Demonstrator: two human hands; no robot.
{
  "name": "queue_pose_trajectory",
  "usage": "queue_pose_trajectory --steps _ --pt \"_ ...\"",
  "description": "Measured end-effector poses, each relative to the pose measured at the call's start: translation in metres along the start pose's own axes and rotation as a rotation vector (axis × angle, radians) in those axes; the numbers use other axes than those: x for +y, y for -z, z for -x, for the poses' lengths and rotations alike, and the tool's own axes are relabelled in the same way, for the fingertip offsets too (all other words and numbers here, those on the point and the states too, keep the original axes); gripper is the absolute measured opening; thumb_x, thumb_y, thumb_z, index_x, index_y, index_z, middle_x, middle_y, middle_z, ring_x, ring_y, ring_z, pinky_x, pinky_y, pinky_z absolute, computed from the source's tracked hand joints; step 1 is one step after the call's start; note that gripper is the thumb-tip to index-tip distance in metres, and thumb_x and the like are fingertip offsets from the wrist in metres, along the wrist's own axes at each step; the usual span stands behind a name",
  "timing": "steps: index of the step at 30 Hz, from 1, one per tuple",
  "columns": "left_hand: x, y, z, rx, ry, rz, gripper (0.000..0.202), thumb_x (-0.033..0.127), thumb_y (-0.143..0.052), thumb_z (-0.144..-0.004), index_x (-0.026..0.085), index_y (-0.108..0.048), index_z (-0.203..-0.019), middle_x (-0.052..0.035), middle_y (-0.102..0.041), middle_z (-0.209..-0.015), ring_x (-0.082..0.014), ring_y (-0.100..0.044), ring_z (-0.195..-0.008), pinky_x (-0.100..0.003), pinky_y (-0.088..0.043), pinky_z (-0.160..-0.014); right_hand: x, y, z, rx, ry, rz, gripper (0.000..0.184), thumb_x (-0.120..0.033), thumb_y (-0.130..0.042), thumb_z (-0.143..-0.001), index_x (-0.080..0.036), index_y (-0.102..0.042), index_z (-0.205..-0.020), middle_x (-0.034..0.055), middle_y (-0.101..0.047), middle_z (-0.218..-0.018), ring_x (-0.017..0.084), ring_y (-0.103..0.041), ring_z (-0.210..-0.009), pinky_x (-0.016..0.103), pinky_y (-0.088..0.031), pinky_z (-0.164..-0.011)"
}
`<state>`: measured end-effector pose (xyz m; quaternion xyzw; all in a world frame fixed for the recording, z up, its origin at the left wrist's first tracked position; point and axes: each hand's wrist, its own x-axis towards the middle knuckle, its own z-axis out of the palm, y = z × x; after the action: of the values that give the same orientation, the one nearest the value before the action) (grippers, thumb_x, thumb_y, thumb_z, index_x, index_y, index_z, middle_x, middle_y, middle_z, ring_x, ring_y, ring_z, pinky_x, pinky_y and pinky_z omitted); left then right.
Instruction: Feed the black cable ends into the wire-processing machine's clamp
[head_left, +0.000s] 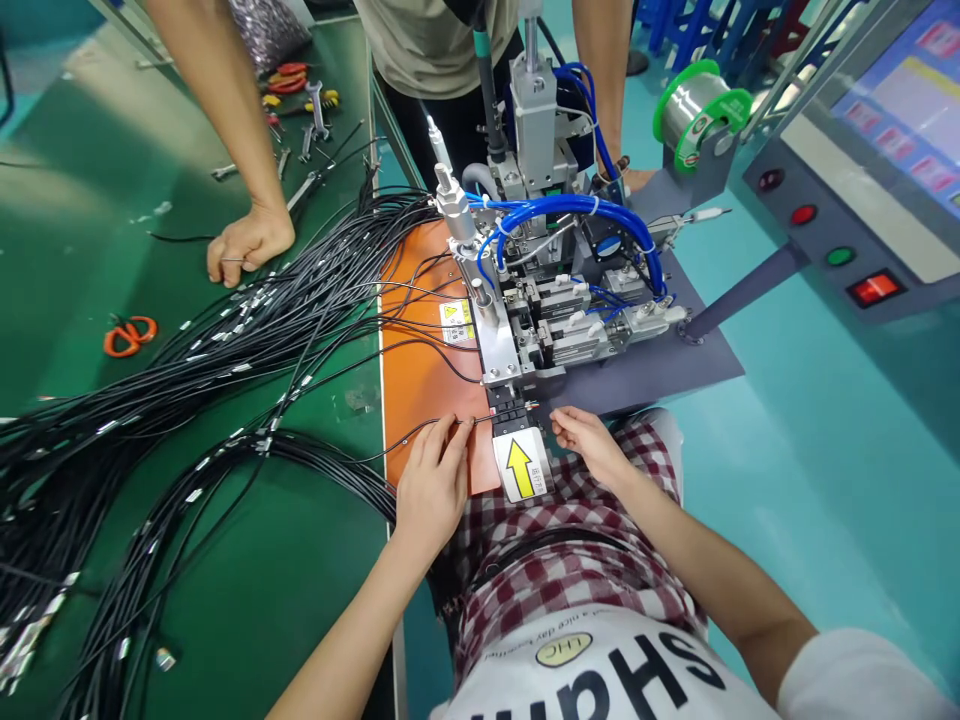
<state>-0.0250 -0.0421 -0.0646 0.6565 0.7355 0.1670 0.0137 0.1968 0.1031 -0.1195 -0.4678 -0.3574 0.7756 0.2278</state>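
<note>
a green table [315, 580] runs down the left of the view, with teal floor [787, 450] to the right; at the table's edge lies an orange mat [420, 370], and just beside it a grey plate [660, 370] carries a small machine [555, 320] looped with blue hoses [570, 208]; at the machine's near end sits a black holder [512, 410], with a white label bearing a yellow arrow [522, 466] just below it; the left hand [435, 485] rests on the mat's near edge, its fingers [459, 432] pinched together on a thin black wire [420, 428] whose end points at the holder; the right hand [589, 440] sits just right of the holder, fingers drawn close at the tips, though i cannot tell whether they grip anything; a large bundle of black cables [225, 340] sprawls across the table to the left; orange scissors [129, 335] lie beyond it; a co-worker's fist [247, 245] presses on the table farther back, near scattered hand tools [300, 95]; a green spool of solder [701, 110] stands behind the machine, and a control panel [840, 255] with coloured buttons sits at the right.
</note>
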Motion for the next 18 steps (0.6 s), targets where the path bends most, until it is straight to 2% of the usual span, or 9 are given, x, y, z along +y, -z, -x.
queue_pose_trajectory --steps 10,15,18 --pt "0.001 0.003 0.000 0.019 -0.014 0.037 0.051 0.019 -0.042 -0.099 0.026 -0.044 -0.149 -0.0143 -0.050 -0.145 -0.0312 -0.047 -0.133 -0.053 -0.046 -0.109 0.022 0.010 0.010 0.032 -0.048 -0.008 0.043 -0.056 -0.081 -0.068 -0.018 -0.065 -0.081 -0.0008 -0.061 -0.072 0.010 -0.050 -0.058 0.024 -0.036 -0.055" --pt "0.001 0.005 0.005 0.009 0.003 0.026 0.049 0.019 -0.042 -0.099 0.024 -0.046 -0.148 -0.0144 -0.049 -0.146 -0.0302 -0.046 -0.135 -0.050 -0.045 -0.111 0.033 0.017 0.008 0.051 -0.073 -0.001 0.040 -0.052 -0.081 -0.070 -0.018 -0.065 -0.083 -0.0009 -0.060 -0.072 0.010 -0.050 -0.058 0.024 -0.035 -0.054" --pt "0.000 0.006 -0.003 -0.008 0.028 0.011 0.049 0.021 -0.042 -0.099 0.023 -0.046 -0.148 -0.0145 -0.049 -0.147 -0.0300 -0.046 -0.135 -0.049 -0.045 -0.112 0.038 0.020 0.006 0.062 -0.086 0.007 0.039 -0.052 -0.081 -0.070 -0.018 -0.066 -0.084 -0.0008 -0.060 -0.071 0.010 -0.049 -0.057 0.024 -0.034 -0.053"
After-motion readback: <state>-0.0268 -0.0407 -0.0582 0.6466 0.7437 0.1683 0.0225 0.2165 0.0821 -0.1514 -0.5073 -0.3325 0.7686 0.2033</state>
